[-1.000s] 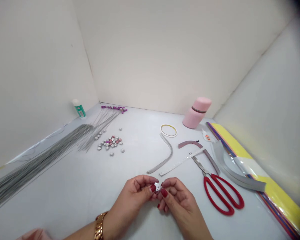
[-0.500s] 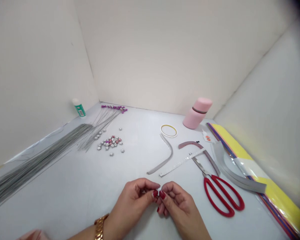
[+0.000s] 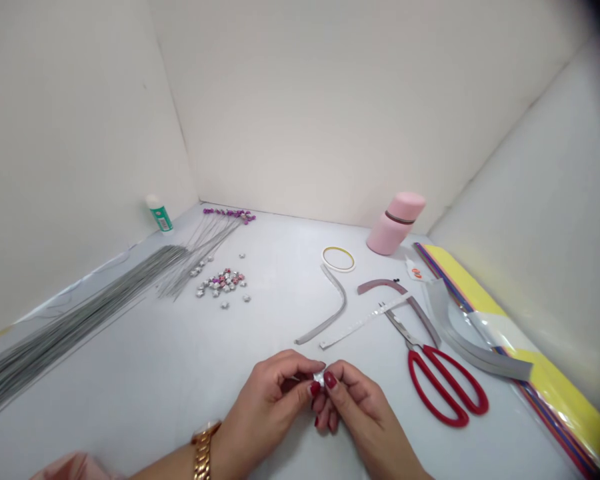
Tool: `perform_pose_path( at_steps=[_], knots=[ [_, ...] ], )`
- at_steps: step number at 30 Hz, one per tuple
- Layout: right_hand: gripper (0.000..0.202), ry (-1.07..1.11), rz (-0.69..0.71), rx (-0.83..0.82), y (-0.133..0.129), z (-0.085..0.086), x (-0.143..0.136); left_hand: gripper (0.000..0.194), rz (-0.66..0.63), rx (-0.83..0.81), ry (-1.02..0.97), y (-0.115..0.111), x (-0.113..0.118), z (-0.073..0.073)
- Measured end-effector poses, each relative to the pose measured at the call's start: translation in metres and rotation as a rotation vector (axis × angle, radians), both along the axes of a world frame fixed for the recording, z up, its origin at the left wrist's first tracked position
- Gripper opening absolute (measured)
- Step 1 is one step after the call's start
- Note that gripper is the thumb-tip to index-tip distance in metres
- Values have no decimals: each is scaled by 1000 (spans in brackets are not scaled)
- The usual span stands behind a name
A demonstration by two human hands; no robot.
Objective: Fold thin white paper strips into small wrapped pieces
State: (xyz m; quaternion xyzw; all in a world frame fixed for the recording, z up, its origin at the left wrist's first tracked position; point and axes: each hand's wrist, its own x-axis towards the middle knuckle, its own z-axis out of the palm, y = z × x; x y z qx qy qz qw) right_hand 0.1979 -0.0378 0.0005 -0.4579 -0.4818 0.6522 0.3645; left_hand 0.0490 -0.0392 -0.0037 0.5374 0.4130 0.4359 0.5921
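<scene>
Between the fingertips of both hands, near the front of the table, is a small shiny silver-white piece (image 3: 319, 379). My left hand (image 3: 280, 393) pinches it from the left, and a gold watch band circles that wrist. From the right, my right hand (image 3: 357, 403) grips the same piece with thumb and fingers. Fingertips partly cover it, so its full shape is hidden. Beyond the hands lie a curved grey strip (image 3: 344, 303) and a whitish strip (image 3: 360, 325). Red-handled scissors (image 3: 420, 347) rest to the right.
Small folded stars (image 3: 223, 283) and grey wires (image 3: 95, 297) lie left. Purple-tipped stems (image 3: 230, 215), a glue stick (image 3: 160, 215), a tape roll (image 3: 338, 268) and a pink bottle (image 3: 391, 233) are farther back. Yellow sheets (image 3: 460, 280) and wide grey strips (image 3: 500, 365) line the right side.
My right thumb has shifted slightly up and over the small piece, and more of its silver surface shows. Both hands remain together. The surroundings appear slightly shifted in the view.
</scene>
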Motion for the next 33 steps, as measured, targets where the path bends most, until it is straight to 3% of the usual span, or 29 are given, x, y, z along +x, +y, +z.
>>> perform_pose_path(
  at_steps=[4, 9, 16, 25, 33],
  knots=[
    [29, 15, 59, 9, -1, 0, 2, 17, 0, -15, -39, 1, 0, 4],
    [31, 24, 90, 24, -1, -3, 3, 19, -117, -119, -255, -2, 5, 4],
    [32, 142, 75, -60, -3, -7, -1, 17, -120, -261, -477, -3, 10, -2],
    [30, 270, 91, -129, -7, -15, -3, 21, -127, -289, -489, -2, 11, -9],
    [29, 325, 122, -168, -10, -17, -3, 17, 20, -168, -308, -4, 6, 5]
  ],
)
